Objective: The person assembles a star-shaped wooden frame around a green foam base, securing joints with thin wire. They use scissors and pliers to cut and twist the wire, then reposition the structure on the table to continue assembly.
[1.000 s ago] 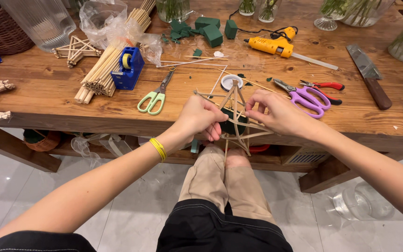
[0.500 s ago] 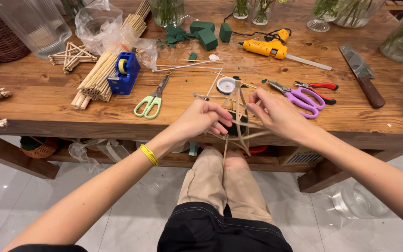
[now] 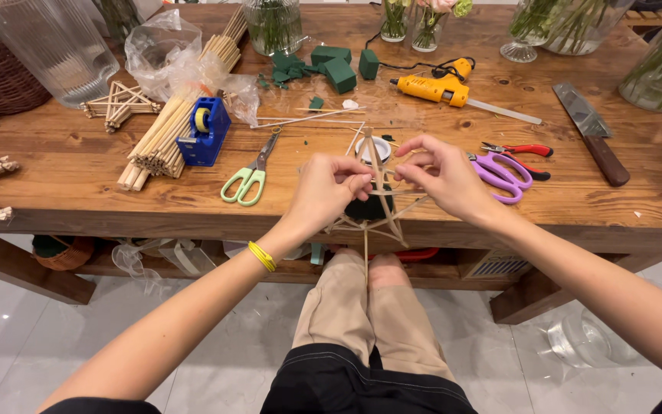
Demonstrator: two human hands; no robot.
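Both grips raised, stick star now upright

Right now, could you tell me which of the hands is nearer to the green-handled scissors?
Left. The left hand sits just right of the green-handled scissors, pinching the stick frame. The right hand is farther right, beyond the frame.

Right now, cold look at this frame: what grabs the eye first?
Dead centre, the left hand and right hand pinch a star-shaped frame of thin wooden sticks at the near edge of the wooden table. Next come the colour pops: a yellow glue gun behind the hands, a blue tape dispenser beside a bundle of sticks to the left, and purple scissors just right of the right hand.
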